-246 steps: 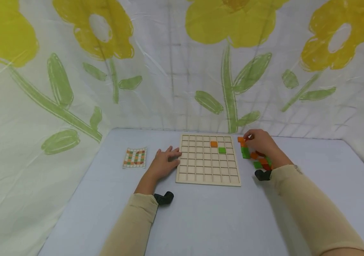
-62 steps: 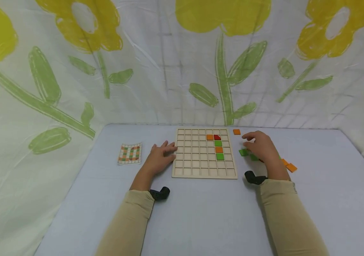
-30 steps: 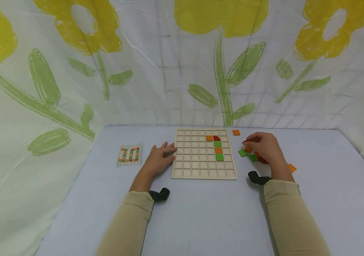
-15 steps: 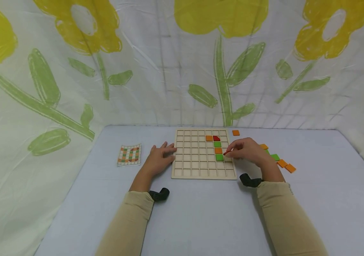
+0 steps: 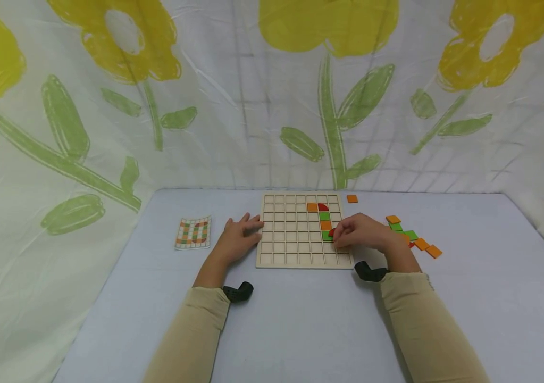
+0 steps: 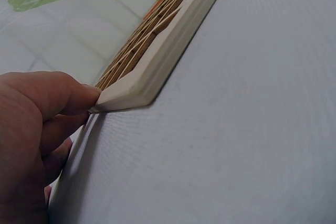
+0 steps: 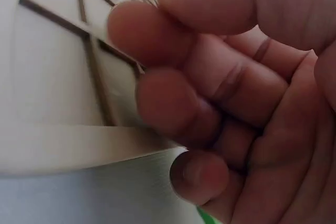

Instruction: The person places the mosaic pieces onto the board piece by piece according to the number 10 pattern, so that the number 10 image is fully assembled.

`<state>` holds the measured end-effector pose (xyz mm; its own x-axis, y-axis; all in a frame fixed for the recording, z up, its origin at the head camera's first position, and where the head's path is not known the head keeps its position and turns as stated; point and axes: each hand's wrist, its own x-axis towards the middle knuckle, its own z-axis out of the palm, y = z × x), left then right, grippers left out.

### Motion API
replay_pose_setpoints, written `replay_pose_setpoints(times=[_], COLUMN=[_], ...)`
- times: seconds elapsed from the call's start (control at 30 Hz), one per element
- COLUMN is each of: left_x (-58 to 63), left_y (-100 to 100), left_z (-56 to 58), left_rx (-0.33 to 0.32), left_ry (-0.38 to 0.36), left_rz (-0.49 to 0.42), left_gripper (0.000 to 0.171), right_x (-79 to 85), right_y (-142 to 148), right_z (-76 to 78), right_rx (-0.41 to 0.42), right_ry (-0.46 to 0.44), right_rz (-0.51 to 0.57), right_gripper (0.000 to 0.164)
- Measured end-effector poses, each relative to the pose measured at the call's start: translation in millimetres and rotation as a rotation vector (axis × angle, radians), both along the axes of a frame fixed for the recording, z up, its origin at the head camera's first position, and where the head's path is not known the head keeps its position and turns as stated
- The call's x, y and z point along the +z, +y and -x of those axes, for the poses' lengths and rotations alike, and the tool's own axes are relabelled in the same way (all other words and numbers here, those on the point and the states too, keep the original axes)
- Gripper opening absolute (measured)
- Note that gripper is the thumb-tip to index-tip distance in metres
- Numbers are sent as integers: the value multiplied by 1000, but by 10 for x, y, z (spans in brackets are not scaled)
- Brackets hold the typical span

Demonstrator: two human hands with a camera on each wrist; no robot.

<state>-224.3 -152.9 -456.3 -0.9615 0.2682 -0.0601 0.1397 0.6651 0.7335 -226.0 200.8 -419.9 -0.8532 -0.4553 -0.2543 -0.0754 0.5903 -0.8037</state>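
My right hand [image 5: 365, 231] is over the right side of the wooden grid board [image 5: 291, 231], its thumb and fingers curled. It pinches a red tile [image 5: 331, 232] with a rounded edge, right beside the lowest green tile [image 5: 326, 235]; in the right wrist view the fingers hide this tile. Above that green one lie an orange tile [image 5: 326, 225], another green tile [image 5: 324, 216] and a red quarter-round tile [image 5: 323, 207], with an orange tile [image 5: 312, 207] to its left. My left hand [image 5: 237, 240] has spread fingers touching the board's left edge; its thumb [image 6: 84, 98] meets the rim.
A small pattern card [image 5: 193, 233] printed with a coloured grid lies left of the left hand. Several loose green, orange and red tiles [image 5: 411, 235] are scattered beyond the right hand. One orange tile [image 5: 352, 199] sits alone off the board's top right corner.
A red, an orange and a second green tile have joined the board since the oldest frame. Lately my right hand brought a red tile left from the loose tiles; my left hand stayed put.
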Motion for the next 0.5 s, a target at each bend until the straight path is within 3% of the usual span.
replay_pose_setpoints(times=[0.17,0.27,0.4,0.5], left_x=[1,-1,-7,-8], left_y=[-1,0,-1,-3], left_z=[-2,4,9,6], left_rx=[-3,-3,-1,-1], left_ry=[11,12,6,3], left_rz=[-3,-1,0,-4], left_gripper=[39,39,39,39], right_x=[5,4,-22,-46], right_y=[-30,-28,-24,-22], right_z=[13,23,38,47], right_rx=[-106,-164,-134,-116], right_ry=[86,135,134,144], right_rz=[-69,-143,-250,-252], right_gripper=[10,21,35,33])
